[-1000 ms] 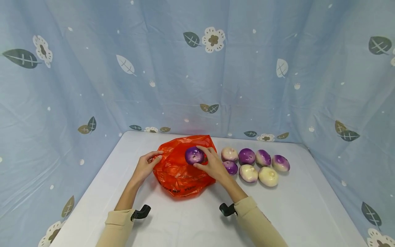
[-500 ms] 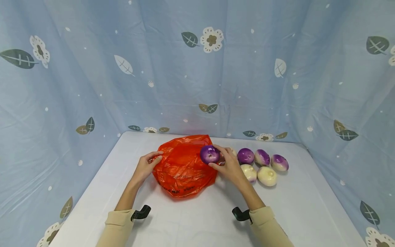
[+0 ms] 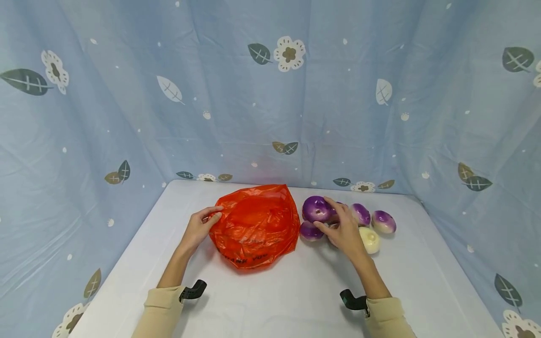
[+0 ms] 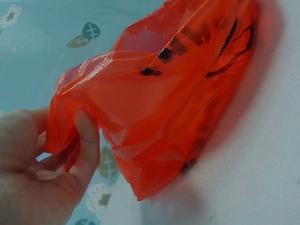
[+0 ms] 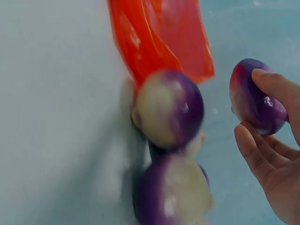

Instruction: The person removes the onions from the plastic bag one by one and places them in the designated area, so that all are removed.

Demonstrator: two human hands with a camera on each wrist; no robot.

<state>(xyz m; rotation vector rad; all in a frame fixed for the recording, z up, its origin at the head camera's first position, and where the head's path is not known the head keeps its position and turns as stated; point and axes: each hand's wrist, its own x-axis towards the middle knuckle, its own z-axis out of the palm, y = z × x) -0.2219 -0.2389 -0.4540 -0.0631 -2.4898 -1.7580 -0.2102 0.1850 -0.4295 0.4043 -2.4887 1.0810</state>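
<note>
A red plastic bag [image 3: 255, 234] with black lettering lies mouth up at the middle left of the table. My left hand [image 3: 198, 229] pinches its left rim between thumb and fingers; the left wrist view shows the thin film of the bag [image 4: 122, 103] folded there. To the right of the bag, my right hand [image 3: 347, 232] holds a shiny purple turnip [image 3: 316, 209] by its side. In the right wrist view this held turnip [image 5: 258, 96] is off the table, apart from the others. A purple-and-white turnip [image 3: 311, 231] sits just below it, close to the bag.
More turnips stand in a cluster at the right, among them a pale one [image 3: 369, 240] and two purple-topped ones [image 3: 360, 214], partly hidden by my right hand. The white table [image 3: 270, 305] ends at a blue patterned curtain [image 3: 220, 94] behind.
My right hand has carried the purple turnip rightward from over the bag's mouth to above the turnip cluster. My left hand keeps its place on the bag's rim.
</note>
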